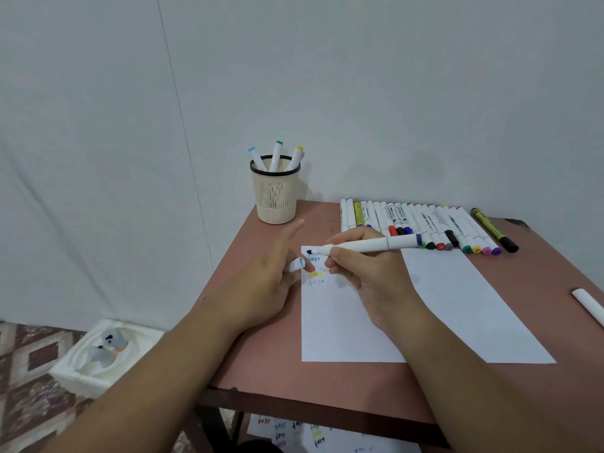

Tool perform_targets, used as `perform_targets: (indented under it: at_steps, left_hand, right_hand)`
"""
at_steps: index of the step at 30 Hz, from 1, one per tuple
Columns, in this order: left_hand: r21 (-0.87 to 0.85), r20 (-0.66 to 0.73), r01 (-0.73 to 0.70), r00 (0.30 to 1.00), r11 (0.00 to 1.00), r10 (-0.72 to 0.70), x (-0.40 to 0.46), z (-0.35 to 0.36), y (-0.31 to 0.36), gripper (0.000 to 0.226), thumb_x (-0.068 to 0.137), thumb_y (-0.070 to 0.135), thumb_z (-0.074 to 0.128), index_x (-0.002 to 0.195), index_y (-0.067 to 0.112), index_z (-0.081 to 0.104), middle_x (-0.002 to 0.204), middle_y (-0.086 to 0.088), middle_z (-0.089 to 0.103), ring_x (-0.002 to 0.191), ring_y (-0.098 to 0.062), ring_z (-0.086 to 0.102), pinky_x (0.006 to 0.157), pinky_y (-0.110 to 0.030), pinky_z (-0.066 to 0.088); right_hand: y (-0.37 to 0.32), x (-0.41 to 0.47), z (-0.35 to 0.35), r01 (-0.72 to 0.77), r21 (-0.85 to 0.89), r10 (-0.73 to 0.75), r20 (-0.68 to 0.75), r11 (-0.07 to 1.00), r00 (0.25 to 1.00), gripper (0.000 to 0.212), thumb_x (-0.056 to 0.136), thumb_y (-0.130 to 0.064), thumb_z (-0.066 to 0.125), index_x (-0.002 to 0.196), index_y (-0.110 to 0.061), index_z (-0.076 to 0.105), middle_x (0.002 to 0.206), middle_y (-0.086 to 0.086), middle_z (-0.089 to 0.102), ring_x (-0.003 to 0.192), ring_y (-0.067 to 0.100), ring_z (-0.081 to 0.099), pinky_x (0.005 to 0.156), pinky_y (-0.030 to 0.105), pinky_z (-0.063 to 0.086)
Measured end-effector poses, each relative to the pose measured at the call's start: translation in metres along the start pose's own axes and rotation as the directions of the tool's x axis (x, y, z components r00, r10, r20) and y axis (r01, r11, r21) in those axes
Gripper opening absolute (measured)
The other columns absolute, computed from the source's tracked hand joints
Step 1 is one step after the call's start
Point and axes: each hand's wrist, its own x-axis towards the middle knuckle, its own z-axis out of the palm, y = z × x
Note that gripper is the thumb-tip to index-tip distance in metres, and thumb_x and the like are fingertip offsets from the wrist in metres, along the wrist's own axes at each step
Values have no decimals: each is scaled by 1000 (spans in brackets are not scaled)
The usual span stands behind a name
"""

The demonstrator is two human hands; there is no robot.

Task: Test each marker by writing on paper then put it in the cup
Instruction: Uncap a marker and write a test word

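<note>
My right hand (362, 273) grips an uncapped white marker (369, 246) with a dark blue tip, held nearly level just above the top left corner of the white paper (457, 305). Small "test" words in blue, yellow and dark ink sit there. My left hand (264, 286) holds the marker's white cap (295, 265) between its fingers, index finger stretched toward the cup. The beige mesh cup (276, 194) stands at the table's far left corner with three markers in it. A row of several capped markers (421, 223) lies behind the paper.
The reddish-brown table (261, 361) stands against a white wall. A lone white marker (590, 305) lies at the right edge. On the floor at left sits a white foam box (108, 354) with grey toys. Written sheets (310, 433) lie under the table.
</note>
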Motion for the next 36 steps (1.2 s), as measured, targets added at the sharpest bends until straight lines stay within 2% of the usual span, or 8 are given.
perform_targets:
  at_steps: [5,11,14,19,23,27,31,36]
  left_hand:
    - [-16,-20,-14,1000,1000,14,-1,-4,3,79,100,6,57,158,36,12,77,23,56,79,-4,55,74,-12,40]
    - [26,-1,-73,997,997,73,-6,-5,8,79,99,7,57,156,43,15,98,26,59,87,-3,57,80,-15,44]
    - [36,-42,-162,986,986,164,-9,-5,12,75,97,-4,57,157,27,25,117,26,57,96,12,55,83,-5,39]
    - [60,-71,-199,977,978,203,-9,-4,13,75,90,-14,58,155,14,34,97,43,54,91,21,52,77,2,36]
    - [7,-68,-193,979,981,193,-8,0,9,83,97,-3,56,157,40,19,133,20,60,105,10,57,92,-8,41]
    - [-162,11,-88,996,983,91,-4,0,4,86,99,0,53,149,61,17,133,10,64,95,-12,63,92,-37,53]
    - [-154,69,-49,996,987,60,-3,0,4,87,100,0,53,148,62,15,126,19,65,95,-6,61,92,-35,51]
    - [-167,37,-2,999,986,9,6,5,6,103,90,19,76,144,66,2,154,21,39,137,3,44,107,-19,43]
  right_hand:
    - [-3,-3,4,-1,-31,3,61,1000,998,19,87,14,69,82,-5,70,71,16,72,63,22,69,63,31,56]
    - [-5,-4,8,36,-161,-23,85,986,996,18,83,7,79,82,-9,70,73,6,74,67,20,70,66,34,59]
    - [-5,-4,6,28,-143,-15,92,989,996,17,84,4,79,83,-10,70,74,12,74,65,21,71,63,31,59]
    - [-3,-3,4,-30,-112,41,98,993,994,12,85,1,79,91,-5,71,74,14,74,64,22,69,62,30,58]
    - [-6,-4,1,-38,-100,49,108,994,993,13,85,1,80,88,-10,74,76,12,75,66,21,70,63,29,57]
    - [-6,-5,-1,-17,-145,40,157,989,987,14,84,6,79,91,-4,73,78,7,77,68,20,71,64,27,58]
    - [-5,-4,-3,-32,-201,64,157,979,986,14,83,4,80,92,-5,73,79,10,76,71,24,72,66,32,60]
    - [-2,-6,2,-63,-253,98,131,966,987,17,80,1,85,88,-13,79,93,12,78,84,23,72,78,40,60]
